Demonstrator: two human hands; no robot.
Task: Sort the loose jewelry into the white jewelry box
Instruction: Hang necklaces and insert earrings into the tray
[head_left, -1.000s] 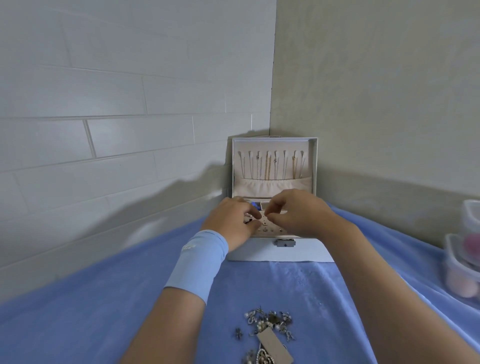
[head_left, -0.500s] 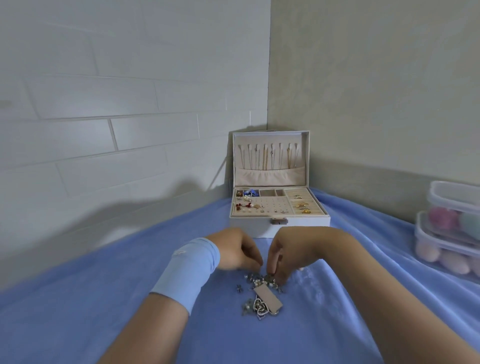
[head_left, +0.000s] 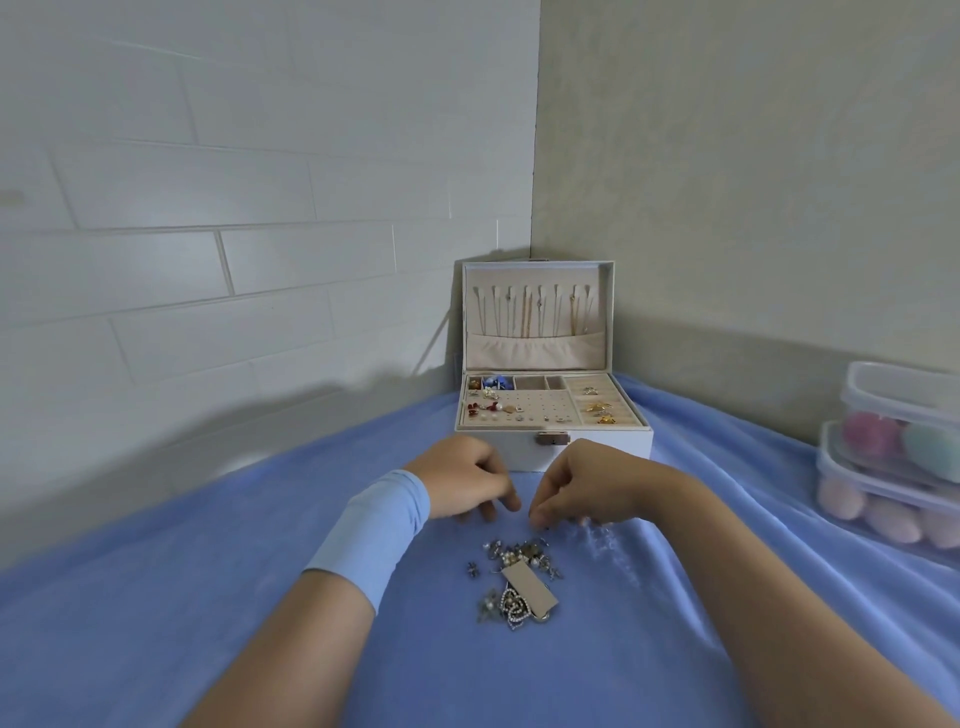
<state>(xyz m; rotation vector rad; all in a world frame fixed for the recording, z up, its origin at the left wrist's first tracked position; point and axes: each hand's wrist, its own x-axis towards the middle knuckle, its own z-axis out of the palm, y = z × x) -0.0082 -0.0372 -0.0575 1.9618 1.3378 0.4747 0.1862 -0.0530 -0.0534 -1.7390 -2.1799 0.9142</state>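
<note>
Blue cloth (head_left: 208, 597) under everything, with the loose jewelry (head_left: 519, 577) in a small heap near centre, just on the near side of both hands and touching neither. Left hand (head_left: 462, 483) knuckles-up, fingers curled down to the cloth; right hand (head_left: 587, 486) just beside it, thumb and forefinger tips drawn together, any hold too small to tell for either. Just beyond the hands, white jewelry box (head_left: 608, 449) with lid (head_left: 535, 353) upright, some pieces already in its tray.
</note>
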